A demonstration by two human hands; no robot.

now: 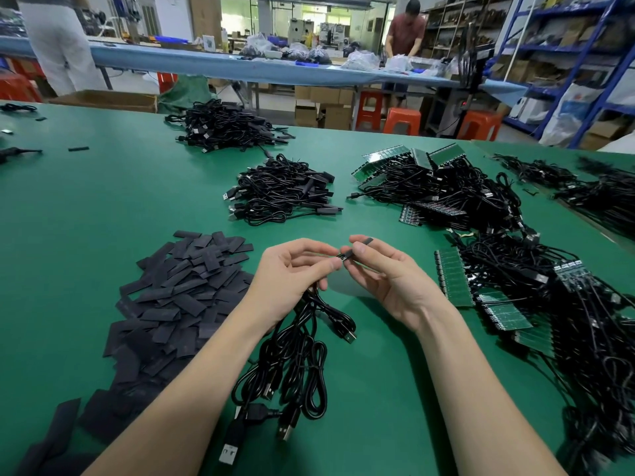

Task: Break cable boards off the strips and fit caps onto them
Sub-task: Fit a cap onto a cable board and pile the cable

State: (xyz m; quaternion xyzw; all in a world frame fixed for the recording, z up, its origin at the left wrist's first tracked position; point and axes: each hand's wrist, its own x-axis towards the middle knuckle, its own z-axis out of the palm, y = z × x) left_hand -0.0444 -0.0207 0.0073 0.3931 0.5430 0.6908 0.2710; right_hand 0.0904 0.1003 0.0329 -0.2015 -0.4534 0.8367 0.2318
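— Left hand [292, 273]?
— Curled round a bunch of black cables [295, 355], fingertips pinching the small board end at the middle of the tabletop [103, 201]. Loops and plugs of the bunch trailing down toward the near edge.
— Right hand [385, 269]?
— Pinching a black cap [360, 247] between thumb and forefinger, the cap's near end touching the board tip held by the left. Both raised just above the green surface.
— Loose caps?
— Heaped in a flat black pile [178, 290] toward the left, running down to the near left corner.
— Strips?
— Green board strips [453, 280] tangled with cables along the right edge, more green strips [395, 159] atop a heap further back on the right.
— Anything else?
— Two separate cable heaps: one [281, 190] behind the hands, another [223, 127] near the far edge. A few stray black bits by the far left corner. Beyond the tabletop, a long blue bench [206, 63], orange stools [402, 120], and a person [407, 32] bent over bags.
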